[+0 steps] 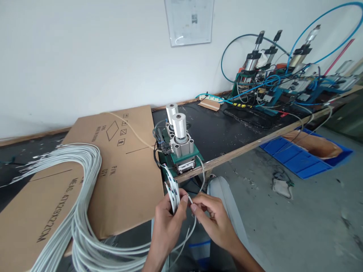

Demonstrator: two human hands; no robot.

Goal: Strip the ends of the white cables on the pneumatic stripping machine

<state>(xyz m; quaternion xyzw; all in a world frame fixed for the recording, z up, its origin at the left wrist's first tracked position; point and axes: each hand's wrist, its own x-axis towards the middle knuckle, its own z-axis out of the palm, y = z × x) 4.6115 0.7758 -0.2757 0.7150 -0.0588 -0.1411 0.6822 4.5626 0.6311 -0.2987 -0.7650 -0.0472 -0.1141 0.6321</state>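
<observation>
My left hand [169, 219] is closed around a bundle of white cable ends [172, 190], whose tips fan upward with small dark bits at them. Between the fingertips of my right hand [212, 215] is a single white cable [194, 223], its end close to my left thumb. The two hands nearly touch in front of the bench edge. Just beyond them stands a small green-based machine [183, 147] with two silver knurled cylinders. The long bundle of white cables [85, 189] loops across flattened cardboard [124, 196] on the left.
Several pneumatic machines [252, 62] with blue hoses stand along the black bench [212, 132] at the back right. A power strip [211, 99] lies near the wall. On the floor at right is a blue bin [303, 169]. My legs are below the bench edge.
</observation>
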